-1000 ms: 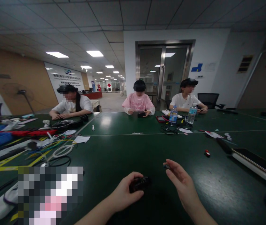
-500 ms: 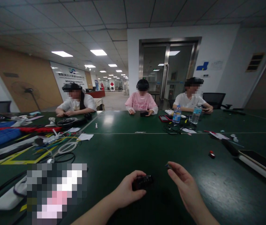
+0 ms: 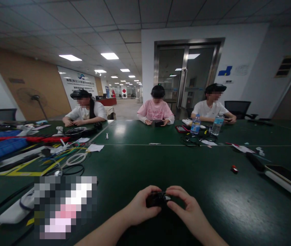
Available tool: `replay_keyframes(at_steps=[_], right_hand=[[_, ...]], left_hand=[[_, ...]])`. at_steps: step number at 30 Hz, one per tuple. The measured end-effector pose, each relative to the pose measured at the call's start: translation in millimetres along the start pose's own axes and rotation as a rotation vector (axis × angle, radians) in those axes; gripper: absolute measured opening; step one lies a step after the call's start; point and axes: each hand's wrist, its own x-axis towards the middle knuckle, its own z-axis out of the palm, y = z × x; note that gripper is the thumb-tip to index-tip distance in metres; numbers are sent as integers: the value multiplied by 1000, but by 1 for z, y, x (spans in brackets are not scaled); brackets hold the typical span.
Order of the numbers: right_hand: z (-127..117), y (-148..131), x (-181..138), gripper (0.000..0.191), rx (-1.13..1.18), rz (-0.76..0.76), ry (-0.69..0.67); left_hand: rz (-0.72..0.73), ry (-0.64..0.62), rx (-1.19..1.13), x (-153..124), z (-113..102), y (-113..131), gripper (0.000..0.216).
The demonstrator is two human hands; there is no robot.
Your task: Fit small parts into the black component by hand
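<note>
My left hand [image 3: 141, 206] is wrapped around a small black boxy object [image 3: 156, 200], fingers above and thumb below. What kind of object it is cannot be made out. From the right, my right hand [image 3: 187, 206] pinches a small, pale-edged piece [image 3: 167, 197] at the object's right end. The piece touches or overlaps that end, and whether it sits inside cannot be told. Both hands are low over the green table [image 3: 135, 167], and fingers hide much of the black object.
A white power strip [image 3: 14, 210] and a pixelated patch lie left. Beyond are coiled cables [image 3: 76, 159] and blue trays [image 3: 4, 150]. A small red-and-black item [image 3: 234, 169] and a phone-like slab [image 3: 289, 181] are right. Water bottles [image 3: 216, 124] stand farther back. Several people sit opposite.
My right hand has moved left, bringing the small piece to the right end of the black object. My left hand keeps its hold in about the same place.
</note>
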Motion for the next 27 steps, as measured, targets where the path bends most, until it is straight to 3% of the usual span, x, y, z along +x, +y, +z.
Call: replay_keyframes(at_steps=[5,15,21,27], right_hand=[[5,2,-1,21,-107,2,-88],[5,3,0,19,-10,54,-107],[2,3,-1,34,-38,-17,-101],[2,3,0,24,-88,-25,-144]], left_hand=[[-11,7,35,0,0,1,42],[-11,-2,-42,-1,0,-1,42],[-29,-10,-70,1,0,-3,43],[-32,-6,-72,-1,-1,1,37]])
